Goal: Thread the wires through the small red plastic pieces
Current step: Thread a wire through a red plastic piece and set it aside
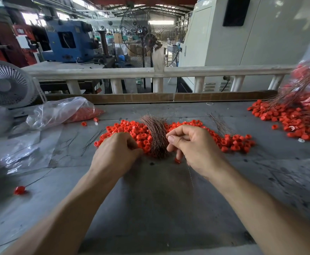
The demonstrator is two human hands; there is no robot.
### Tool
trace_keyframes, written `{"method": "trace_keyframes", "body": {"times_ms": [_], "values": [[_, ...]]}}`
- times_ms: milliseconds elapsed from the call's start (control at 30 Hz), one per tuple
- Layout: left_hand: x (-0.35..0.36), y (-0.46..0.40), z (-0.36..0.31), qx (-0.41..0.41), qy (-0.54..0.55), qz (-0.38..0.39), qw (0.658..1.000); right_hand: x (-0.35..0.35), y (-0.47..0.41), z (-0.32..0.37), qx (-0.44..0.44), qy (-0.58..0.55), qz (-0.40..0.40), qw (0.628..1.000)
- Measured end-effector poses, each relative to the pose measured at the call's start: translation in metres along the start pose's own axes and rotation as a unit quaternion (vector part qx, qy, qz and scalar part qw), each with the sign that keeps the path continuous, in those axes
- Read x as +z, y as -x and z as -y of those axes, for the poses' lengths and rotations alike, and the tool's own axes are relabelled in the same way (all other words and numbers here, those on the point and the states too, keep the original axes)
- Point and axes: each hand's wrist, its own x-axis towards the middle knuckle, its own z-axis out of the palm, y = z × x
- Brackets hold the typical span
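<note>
At the frame's centre, the left hand [116,152] is curling its grip into the red plastic pieces [132,133] on the surface [150,208], contents hidden. The right hand [191,150] is pinching a thin wire [190,173] beside the wire bundle [157,137]. Next, probably aligning wire tip with a piece's hole.

Caps [229,140]: bright red, spread either side of the wires.
Wires [155,133]: coppery brown bundle, fine streaks.
Table [150,199]: dull grey, dark specks and smudges.
Bag [58,111]: clear, glossy, left of the wires, red showing through.
Fan [5,85]: white, grey ribbed grille.
Machine [67,43]: blue, beyond the fan.
</note>
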Motion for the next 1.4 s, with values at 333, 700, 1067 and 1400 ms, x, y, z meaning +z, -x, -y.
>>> {"method": "trace_keyframes", "body": {"times_ms": [333, 700, 1067, 1400], "values": [[-0.001, 0.007, -0.025, 0.060, 0.417, 0.026, 0.907, 0.002, 0.001, 0.005, -0.070, -0.060, -0.008, 0.996], [-0.001, 0.012, -0.031, 0.064, 0.552, 0.089, 0.827, 0.001, 0.005, 0.010, -0.107, -0.038, -0.004, 0.994], [-0.001, 0.012, -0.030, 0.077, 0.544, 0.104, 0.829, 0.002, 0.005, 0.011, -0.101, -0.041, -0.025, 0.994], [-0.001, 0.014, -0.031, 0.094, 0.512, 0.103, 0.847, 0.003, 0.007, 0.013, -0.103, -0.047, -0.010, 0.994]]}}
